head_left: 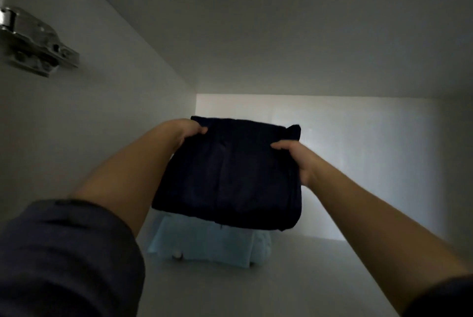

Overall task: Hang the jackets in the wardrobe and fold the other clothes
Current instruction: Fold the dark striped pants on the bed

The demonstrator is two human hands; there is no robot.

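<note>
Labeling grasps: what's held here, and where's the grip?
A folded dark garment, gripped by both: left hand at its far-left corner, right hand on its right edge.

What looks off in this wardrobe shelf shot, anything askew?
Nothing serious. The dark folded garment, gripped by the left hand and right hand, has its far right corner poking up. The light blue folded garment below it lies neatly on the shelf.

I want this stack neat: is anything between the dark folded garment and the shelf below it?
Only the light blue folded garment, which lies on the shelf directly beneath the dark folded garment. The left hand and right hand grip the dark one's sides. Nothing else visible blocks the way down.
</note>
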